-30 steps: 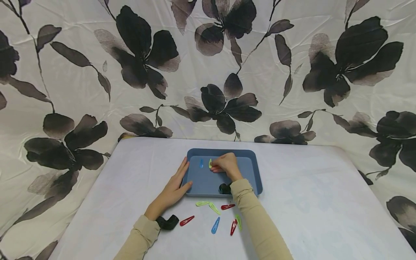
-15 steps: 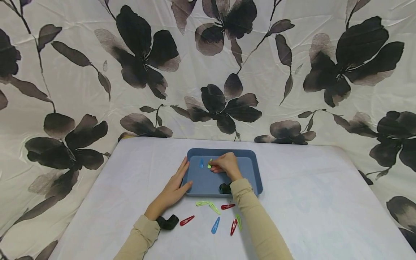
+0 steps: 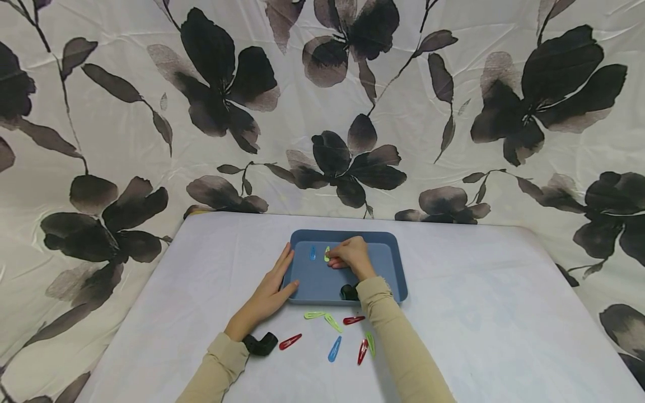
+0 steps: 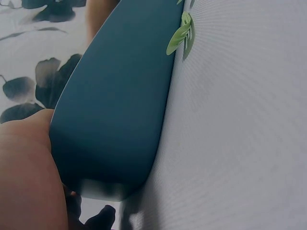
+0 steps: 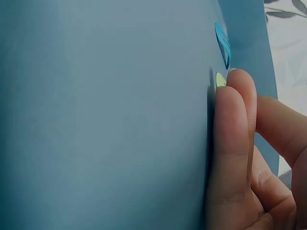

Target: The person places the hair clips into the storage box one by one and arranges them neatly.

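Observation:
Inside the blue tray [image 3: 322, 288], my right hand [image 3: 351, 255] pinches a green hair clip [image 3: 327, 253] close to the tray floor. In the right wrist view the fingertips [image 5: 230, 105] cover most of that green clip [image 5: 220, 80]. A blue hair clip [image 3: 313, 253] lies in the tray just left of it, also visible as a blue clip [image 5: 223, 44] in the right wrist view. My left hand [image 3: 267, 291] rests along the tray's left side, fingers straight and thumb on the near left corner; in the left wrist view it touches the tray wall [image 4: 110, 105].
On the white table [image 3: 478, 313], before the tray, lie several hair clips: a red clip [image 3: 290, 342], a blue clip [image 3: 335, 348], a green clip [image 3: 332, 322] and others. A floral cloth [image 3: 332, 101] hangs behind the table.
The green clip and the pinching fingers shift very slightly within the tray beside the blue clip. My left hand holds its place.

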Motion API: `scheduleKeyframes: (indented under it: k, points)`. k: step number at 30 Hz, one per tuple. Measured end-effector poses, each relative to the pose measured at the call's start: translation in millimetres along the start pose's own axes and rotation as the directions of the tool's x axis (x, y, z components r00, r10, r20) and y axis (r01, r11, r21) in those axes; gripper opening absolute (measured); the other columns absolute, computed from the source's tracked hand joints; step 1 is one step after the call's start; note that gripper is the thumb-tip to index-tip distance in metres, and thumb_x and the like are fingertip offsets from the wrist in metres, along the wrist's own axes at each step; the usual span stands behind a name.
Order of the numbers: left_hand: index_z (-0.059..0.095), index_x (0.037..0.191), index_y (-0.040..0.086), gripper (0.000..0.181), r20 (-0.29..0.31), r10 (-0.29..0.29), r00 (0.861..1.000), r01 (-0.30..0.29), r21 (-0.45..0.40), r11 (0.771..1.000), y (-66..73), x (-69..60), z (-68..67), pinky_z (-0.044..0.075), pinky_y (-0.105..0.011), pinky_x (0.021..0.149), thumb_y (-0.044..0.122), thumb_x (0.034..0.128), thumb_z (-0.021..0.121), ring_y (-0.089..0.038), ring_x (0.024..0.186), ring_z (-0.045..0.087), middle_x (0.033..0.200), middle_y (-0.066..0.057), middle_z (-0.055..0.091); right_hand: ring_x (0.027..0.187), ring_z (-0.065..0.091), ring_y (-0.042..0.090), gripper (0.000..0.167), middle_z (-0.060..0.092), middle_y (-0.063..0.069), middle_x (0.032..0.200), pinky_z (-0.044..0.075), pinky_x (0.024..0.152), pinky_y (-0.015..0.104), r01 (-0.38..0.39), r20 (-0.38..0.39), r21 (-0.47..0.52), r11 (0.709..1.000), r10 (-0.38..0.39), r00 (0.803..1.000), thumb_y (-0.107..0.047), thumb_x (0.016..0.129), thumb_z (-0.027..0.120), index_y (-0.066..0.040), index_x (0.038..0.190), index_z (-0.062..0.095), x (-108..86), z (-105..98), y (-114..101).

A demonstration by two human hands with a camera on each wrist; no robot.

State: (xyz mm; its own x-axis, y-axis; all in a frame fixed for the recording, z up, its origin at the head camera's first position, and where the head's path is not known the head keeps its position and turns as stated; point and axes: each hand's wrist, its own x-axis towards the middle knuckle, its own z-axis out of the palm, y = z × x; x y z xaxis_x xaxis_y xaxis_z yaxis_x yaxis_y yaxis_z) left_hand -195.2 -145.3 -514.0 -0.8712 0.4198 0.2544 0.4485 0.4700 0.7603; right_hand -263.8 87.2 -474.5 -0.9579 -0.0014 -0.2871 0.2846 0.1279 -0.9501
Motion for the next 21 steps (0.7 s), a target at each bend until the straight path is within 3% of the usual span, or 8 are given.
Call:
scheduleKeyframes:
  k: [21]
  points:
    - [0.016, 0.158, 0.001, 0.072, 0.004, -0.012, 1.000, 0.012, 0.014, 1.000, 1.1, 0.2, -0.1, 0.014, -0.057, 0.117, 0.016, 0.0999, 0.055, -0.024, 0.152, 0.006, 0.167, -0.006, 0.002, 0.050, 0.068, 0.014, 0.012, 0.070, 0.018, 0.065, 0.056, 0.051, 0.026, -0.019, -0.027, 0.052, 0.998, 0.020, 0.999, 0.010, 0.078, 0.075, 0.014, 0.089, 0.073, 1.7, -0.5, 2.3]
